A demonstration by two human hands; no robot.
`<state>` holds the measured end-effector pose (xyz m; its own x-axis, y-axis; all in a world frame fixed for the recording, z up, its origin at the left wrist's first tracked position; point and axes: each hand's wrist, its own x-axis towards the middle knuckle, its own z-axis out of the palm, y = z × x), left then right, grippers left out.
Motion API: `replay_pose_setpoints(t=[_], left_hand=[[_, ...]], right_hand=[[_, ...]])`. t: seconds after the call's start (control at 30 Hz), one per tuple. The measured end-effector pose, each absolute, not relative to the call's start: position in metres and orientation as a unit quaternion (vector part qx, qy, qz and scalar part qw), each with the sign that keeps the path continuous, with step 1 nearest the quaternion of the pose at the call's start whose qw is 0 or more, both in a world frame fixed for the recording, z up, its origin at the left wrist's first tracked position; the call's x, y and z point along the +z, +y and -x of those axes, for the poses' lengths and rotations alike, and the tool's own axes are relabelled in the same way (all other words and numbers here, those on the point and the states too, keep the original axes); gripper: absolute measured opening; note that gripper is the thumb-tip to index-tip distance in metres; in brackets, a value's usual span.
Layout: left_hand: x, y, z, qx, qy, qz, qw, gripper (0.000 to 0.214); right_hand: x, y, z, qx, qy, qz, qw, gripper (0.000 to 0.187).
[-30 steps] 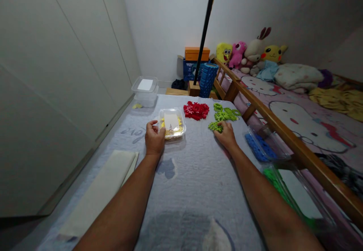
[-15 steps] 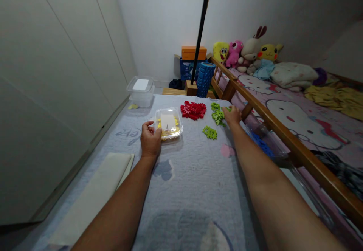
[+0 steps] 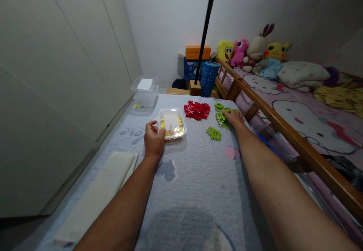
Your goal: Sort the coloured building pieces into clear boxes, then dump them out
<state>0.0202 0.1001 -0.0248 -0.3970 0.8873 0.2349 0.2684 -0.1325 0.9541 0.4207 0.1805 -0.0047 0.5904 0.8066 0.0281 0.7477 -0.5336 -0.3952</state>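
Note:
A lidded clear plastic box (image 3: 181,130) with yellow toothed pieces inside and a white label on top sits on the cloth-covered table. My left hand (image 3: 154,140) rests at its left side, thumb against the near corner, fingers loosely curled and apart from the thumb. On the right, my right hand (image 3: 235,118) lies over a cluster of green toothed plastic pieces (image 3: 220,119), fingers stretched out to the left and touching them. More green shows just behind that hand; what lies under its fingers is hidden. One separate green piece (image 3: 213,133) lies nearer to me. Red pieces (image 3: 197,110) are heaped between box and green cluster.
An empty-looking clear box (image 3: 145,99) with its lid stands at the far left beside a yellow piece (image 3: 137,106). A folded white sheet (image 3: 99,194) lies along the left. The wooden bed rail (image 3: 266,109) borders the right, with clear containers (image 3: 276,143) beside it.
My right hand has shifted slightly and lowered flatter over the green pieces. The view has turned a little left. My left hand stays at the yellow-filled box.

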Motion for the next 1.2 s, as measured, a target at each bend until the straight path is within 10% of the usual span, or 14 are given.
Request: replay_pose_setpoints(t=[0.93,1.2], left_hand=[[-0.024,0.102,-0.022,0.585,0.608,-0.463,0.272,0.038],[-0.025,0.104,-0.021,0.603,0.59,-0.45,0.293,0.032]], right_hand=[[0.007,0.029,-0.329,0.129,-0.681,0.711,0.121,0.03],[0.03,0.071,-0.337,0.194,-0.665,0.685,0.227,0.026]])
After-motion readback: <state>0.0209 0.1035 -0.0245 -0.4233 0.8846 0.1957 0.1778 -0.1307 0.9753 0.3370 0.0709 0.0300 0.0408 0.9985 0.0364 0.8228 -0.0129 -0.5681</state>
